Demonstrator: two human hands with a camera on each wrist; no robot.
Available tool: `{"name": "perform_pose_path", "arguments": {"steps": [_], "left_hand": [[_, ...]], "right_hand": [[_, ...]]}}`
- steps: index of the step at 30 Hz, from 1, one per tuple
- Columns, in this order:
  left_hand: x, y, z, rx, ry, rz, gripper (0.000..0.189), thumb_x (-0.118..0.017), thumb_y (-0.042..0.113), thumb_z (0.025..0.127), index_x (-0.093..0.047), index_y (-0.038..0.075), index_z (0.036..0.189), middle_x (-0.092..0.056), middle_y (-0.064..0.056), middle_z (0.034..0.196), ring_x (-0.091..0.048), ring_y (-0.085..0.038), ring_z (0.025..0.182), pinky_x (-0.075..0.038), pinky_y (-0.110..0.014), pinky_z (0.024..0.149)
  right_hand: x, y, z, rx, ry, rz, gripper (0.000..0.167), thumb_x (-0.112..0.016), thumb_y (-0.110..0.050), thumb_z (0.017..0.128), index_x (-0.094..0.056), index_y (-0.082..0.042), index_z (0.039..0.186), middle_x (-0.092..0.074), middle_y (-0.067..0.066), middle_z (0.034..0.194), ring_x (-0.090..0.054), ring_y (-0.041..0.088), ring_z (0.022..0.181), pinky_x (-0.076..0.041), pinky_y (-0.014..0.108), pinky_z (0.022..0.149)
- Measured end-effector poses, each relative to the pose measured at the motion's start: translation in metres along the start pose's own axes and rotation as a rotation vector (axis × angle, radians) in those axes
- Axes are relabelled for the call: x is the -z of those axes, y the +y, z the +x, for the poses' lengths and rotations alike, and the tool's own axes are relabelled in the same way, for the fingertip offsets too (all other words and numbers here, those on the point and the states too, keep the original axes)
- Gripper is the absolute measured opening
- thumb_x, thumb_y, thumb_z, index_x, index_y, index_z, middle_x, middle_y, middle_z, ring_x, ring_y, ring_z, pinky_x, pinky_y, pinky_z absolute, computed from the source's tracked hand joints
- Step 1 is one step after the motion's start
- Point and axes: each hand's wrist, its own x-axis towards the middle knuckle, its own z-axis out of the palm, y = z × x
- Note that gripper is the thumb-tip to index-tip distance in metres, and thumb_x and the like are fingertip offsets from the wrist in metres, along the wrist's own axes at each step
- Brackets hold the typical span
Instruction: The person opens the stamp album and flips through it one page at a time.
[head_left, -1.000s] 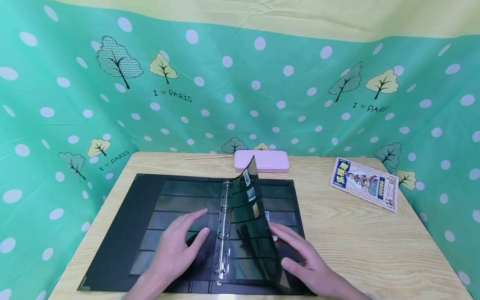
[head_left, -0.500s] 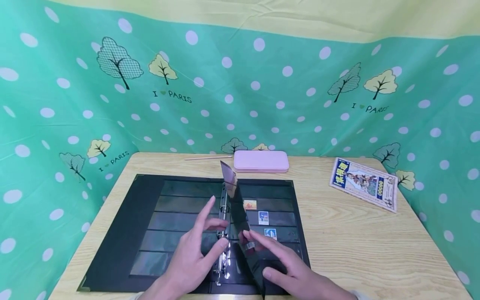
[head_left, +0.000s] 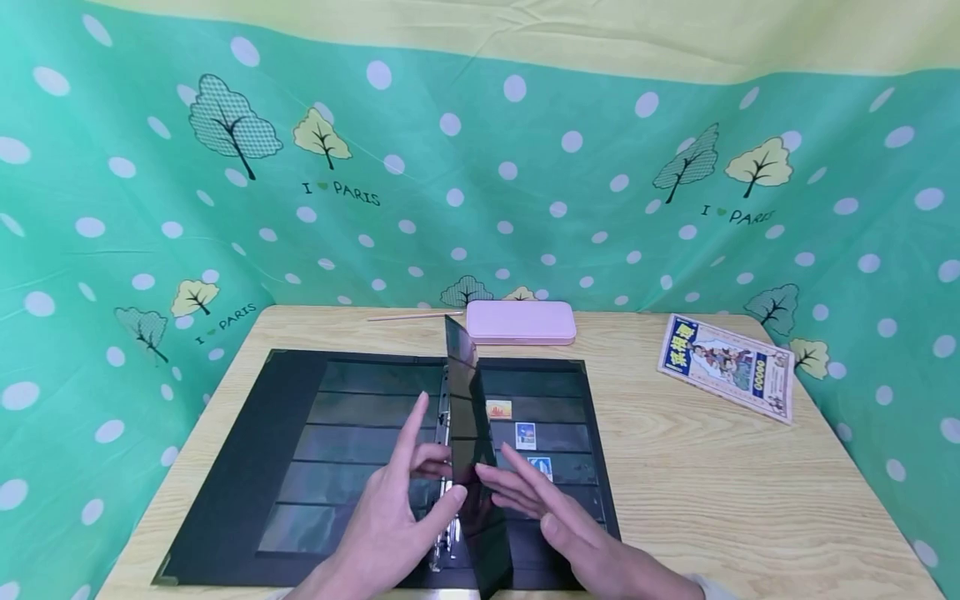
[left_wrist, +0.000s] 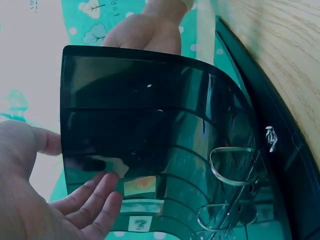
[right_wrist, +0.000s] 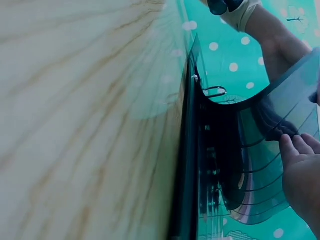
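A ring-bound stamp album [head_left: 225, 467] lies spread on the table. One dark page [head_left: 472, 433] stands nearly upright from its metal rings [left_wrist: 230, 165], with strip pockets and a few stamps [left_wrist: 140, 185] showing. On its left side is my left hand [head_left: 390, 508], fingers loosely extended, thumb at the page's free edge [left_wrist: 65, 125]. My right hand [head_left: 562, 525] is on the other side, its straight fingertips [right_wrist: 287, 145] touching the page. Several stamps [head_left: 525, 436] sit in the strips of the right-hand page below. The left-hand page [head_left: 352, 442] lies flat.
A pink case [head_left: 521, 322] stands at the table's back edge, beside a thin stick [head_left: 412, 316]. Toward the back right lies a printed booklet [head_left: 727, 367]. Wood-grain table [head_left: 720, 492] surrounds the album, and a green dotted cloth [head_left: 480, 167] hangs behind.
The page has swung up from leaning right to nearly upright, uncovering stamps on the page beneath. My right hand has moved left with it; my left hand has come right to meet the page.
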Motion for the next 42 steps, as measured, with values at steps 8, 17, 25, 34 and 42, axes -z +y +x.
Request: {"name": "perform_pose_path", "arguments": {"steps": [8,17,25,34,42], "left_hand": [[0.006,-0.002,0.001,0.023,0.003,0.002,0.106,-0.075,0.004,0.099,-0.013,0.032,0.180,-0.077,0.004,0.125,-0.070,-0.015,0.112,-0.059,-0.055,0.101],[0.026,-0.009,0.002,0.088,0.023,-0.050,0.100,-0.066,-0.006,0.098,-0.021,0.029,0.179,-0.061,-0.033,0.153,-0.066,-0.044,0.137,-0.037,-0.030,0.044],[0.053,-0.023,0.010,-0.010,0.124,-0.086,0.087,-0.057,-0.014,0.098,-0.035,0.017,0.176,-0.034,0.004,0.072,-0.039,-0.006,0.058,-0.041,-0.026,0.054],[0.085,-0.041,0.015,0.120,0.112,-0.040,0.079,-0.051,-0.007,0.103,-0.036,0.021,0.175,-0.041,0.003,0.068,-0.033,-0.013,0.046,-0.036,-0.033,0.046],[0.096,-0.048,0.015,0.085,0.135,0.055,0.070,-0.051,-0.004,0.106,-0.041,0.017,0.172,-0.039,0.005,0.064,-0.037,-0.012,0.047,-0.037,-0.033,0.049]], "right_hand": [[0.006,0.001,-0.001,0.123,0.002,-0.011,0.059,-0.013,-0.019,0.122,-0.003,-0.009,0.179,-0.032,0.021,0.179,-0.039,0.030,0.163,-0.034,0.036,0.131],[0.034,0.003,-0.006,0.047,0.196,-0.274,0.070,-0.041,0.007,0.113,-0.025,-0.014,0.178,-0.048,0.012,0.171,-0.048,0.016,0.156,-0.044,0.037,0.124],[0.058,0.013,-0.014,-0.213,0.326,-0.517,0.071,-0.059,-0.014,0.115,-0.031,-0.037,0.176,-0.048,0.004,0.172,-0.046,0.030,0.157,-0.042,0.064,0.123],[0.082,0.030,-0.023,-0.282,0.349,-0.718,0.083,-0.076,-0.031,0.107,-0.032,-0.018,0.176,-0.035,0.017,0.178,-0.030,0.053,0.162,-0.030,0.085,0.118],[0.093,0.040,-0.030,-0.340,0.206,-0.913,0.106,-0.081,-0.059,0.097,-0.028,-0.016,0.178,-0.023,0.012,0.184,-0.017,0.045,0.169,-0.024,0.078,0.126]]}}
